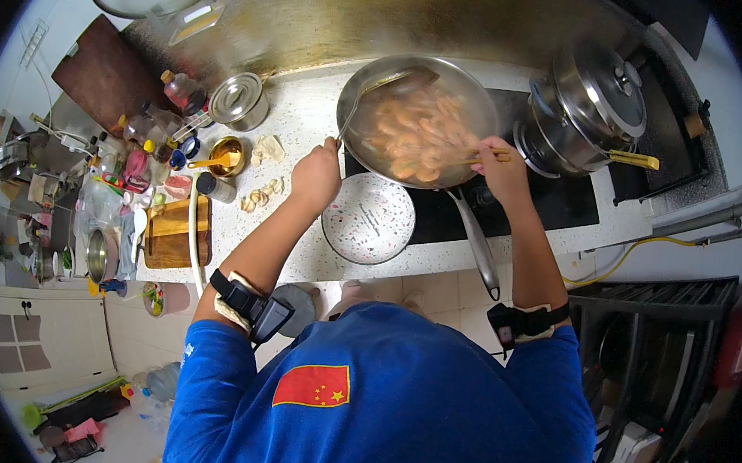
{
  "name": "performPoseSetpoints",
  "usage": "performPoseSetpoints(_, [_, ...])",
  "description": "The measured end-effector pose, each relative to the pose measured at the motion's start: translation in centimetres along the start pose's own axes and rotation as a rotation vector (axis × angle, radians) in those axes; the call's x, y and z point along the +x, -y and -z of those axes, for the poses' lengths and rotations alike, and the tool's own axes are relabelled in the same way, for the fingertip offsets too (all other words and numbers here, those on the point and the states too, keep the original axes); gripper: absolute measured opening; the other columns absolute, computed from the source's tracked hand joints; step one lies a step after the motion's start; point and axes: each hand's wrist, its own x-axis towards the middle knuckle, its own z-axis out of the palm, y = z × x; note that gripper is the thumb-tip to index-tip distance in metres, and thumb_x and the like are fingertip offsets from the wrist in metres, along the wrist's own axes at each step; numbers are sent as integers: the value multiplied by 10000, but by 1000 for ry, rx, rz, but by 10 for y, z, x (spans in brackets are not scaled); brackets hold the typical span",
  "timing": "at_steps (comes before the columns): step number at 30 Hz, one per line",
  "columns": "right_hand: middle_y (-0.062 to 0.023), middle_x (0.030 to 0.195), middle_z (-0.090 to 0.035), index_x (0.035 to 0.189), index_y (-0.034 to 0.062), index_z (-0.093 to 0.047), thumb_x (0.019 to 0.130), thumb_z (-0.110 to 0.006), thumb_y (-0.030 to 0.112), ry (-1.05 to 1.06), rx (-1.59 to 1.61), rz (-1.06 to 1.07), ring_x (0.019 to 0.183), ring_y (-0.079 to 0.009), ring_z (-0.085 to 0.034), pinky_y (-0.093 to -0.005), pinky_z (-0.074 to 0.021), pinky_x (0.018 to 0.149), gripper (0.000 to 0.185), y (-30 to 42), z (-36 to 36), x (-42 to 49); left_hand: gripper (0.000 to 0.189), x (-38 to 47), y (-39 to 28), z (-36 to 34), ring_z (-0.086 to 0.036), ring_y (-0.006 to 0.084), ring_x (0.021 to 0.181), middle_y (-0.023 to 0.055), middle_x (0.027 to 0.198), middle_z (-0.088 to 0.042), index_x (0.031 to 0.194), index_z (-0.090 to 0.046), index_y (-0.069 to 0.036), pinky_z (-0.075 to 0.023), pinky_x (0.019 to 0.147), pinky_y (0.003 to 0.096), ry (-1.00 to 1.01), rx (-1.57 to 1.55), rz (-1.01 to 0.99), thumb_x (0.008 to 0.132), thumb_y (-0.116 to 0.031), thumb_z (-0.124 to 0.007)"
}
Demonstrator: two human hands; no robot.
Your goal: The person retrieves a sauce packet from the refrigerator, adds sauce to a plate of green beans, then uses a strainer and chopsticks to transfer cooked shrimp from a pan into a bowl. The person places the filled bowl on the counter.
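Observation:
Steam rises from a metal wok point(353, 117) on the black cooktop point(566, 203); in it lie many orange-pink shrimp point(410, 131). My left hand point(317, 175), at the wok's left side, grips the handle of a metal ladle or strainer point(357, 101), whose head rests at the wok's far side and is partly hidden by steam. With my right hand point(501, 169) I hold wooden chopsticks point(492, 155) over the wok's right part, their tips among the shrimp. A white speckled plate point(369, 222) stands on the counter just below the wok, whose long handle point(477, 239) points towards me.
A lidded steel pot point(579, 117) stands right of the wok. Left are a small lidded pot point(238, 101), a golden bowl point(226, 155) with an orange spoon, garlic cloves point(262, 195), a spice jar point(216, 187), bottles and a wooden cutting board point(174, 234). A black rack point(649, 354) is at lower right.

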Motion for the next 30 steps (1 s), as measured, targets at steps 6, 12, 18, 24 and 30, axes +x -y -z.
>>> performPoseSetpoints(6, [-37, 769, -608, 898, -2, -618, 878, -514, 97, 19, -70, 105, 620, -106, -595, -213, -486, 586, 145, -9, -31, 1, 236, -27, -4, 3, -616, 387, 741, 227, 810, -619, 1055, -501, -5, -494, 656, 464, 96, -80, -39, 831, -78, -488])
performPoseSetpoints(12, [-61, 700, -651, 878, 31, -660, 866, -544, 140, 17, 5, 108, 586, -140, -628, -262, -484, 567, 159, 20, -1, 2, 351, -33, 18, 18, -615, 376, 745, 217, 845, -613, 1173, -481, -17, -499, 649, 453, -88, -61, -88, 832, -93, -515])
performPoseSetpoints(18, [-175, 908, -638, 924, 2, -637, 857, -549, 144, -84, -415, 554, 807, -310, -623, -354, -488, 700, 180, 12, -26, 25, 369, -28, 22, 21, -614, 369, 742, 207, 858, -616, 1186, -480, -18, -500, 652, 452, -141, -89, -88, 827, -89, -529])
performPoseSetpoints(24, [-180, 907, -611, 951, 4, -622, 854, -550, 120, 288, -567, 665, 846, -357, -582, -368, -469, 752, 167, 1, -47, 2, 374, -34, 23, 23, -614, 369, 769, 211, 868, -621, 1191, -487, -25, -501, 674, 450, -119, -122, -65, 825, -88, -530])
performPoseSetpoints(30, [-169, 898, -621, 948, -3, -625, 851, -569, 127, 242, -532, 637, 828, -336, -596, -351, -474, 739, 171, 20, -18, 9, 378, -33, 28, 25, -611, 378, 795, 220, 895, -623, 1188, -489, -23, -497, 688, 462, -81, -143, -33, 818, -81, -536])
